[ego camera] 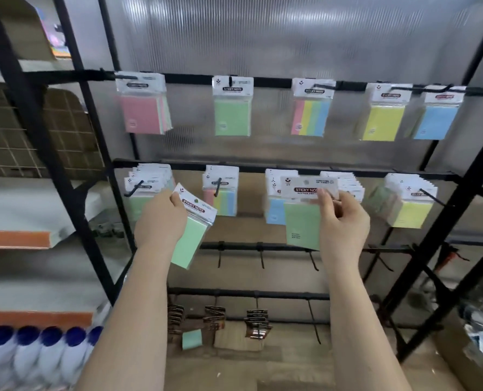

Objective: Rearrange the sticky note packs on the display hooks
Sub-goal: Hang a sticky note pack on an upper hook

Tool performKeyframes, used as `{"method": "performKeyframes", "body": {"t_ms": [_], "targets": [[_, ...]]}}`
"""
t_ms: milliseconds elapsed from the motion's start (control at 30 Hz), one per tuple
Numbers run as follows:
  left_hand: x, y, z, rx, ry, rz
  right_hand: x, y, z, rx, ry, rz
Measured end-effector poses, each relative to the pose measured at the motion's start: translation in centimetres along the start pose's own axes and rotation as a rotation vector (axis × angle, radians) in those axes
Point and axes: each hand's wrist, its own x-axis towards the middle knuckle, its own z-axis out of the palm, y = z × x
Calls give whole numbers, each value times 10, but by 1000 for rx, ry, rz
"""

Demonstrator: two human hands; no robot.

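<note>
The left hand [161, 218] pinches the white header of a green pack [193, 230], its grip curled round the card's top corner, holding the pack tilted just below and right of the middle rail's [251, 166] leftmost hook [134, 188]. The right hand [343, 218] grips the header of a second green pack [304, 221] between thumb and fingertips, upright in front of the blue packs [274, 211] under the same rail.

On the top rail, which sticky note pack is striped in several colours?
The middle pack, third from the left. It shows pink, yellow, green and blue stripes; the other four fronts are each one colour: pink, green, yellow, blue.
</note>
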Motion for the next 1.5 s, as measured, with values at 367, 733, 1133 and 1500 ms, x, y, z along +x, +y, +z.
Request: {"method": "performKeyframes", "body": {"t_ms": [367, 733, 1133, 1500], "targets": [[26, -25, -16, -131, 18, -65, 11, -31, 51, 89, -28, -24], [78, -16, 11, -200, 149, -93, 82, -61, 104, 164, -107, -220], [114, -20, 24, -215, 196, -74, 103, -85, 152, 306, -157, -229], [139, -32, 20, -199, 145, 44, 88, -92, 167, 436, -34, -108]]}}
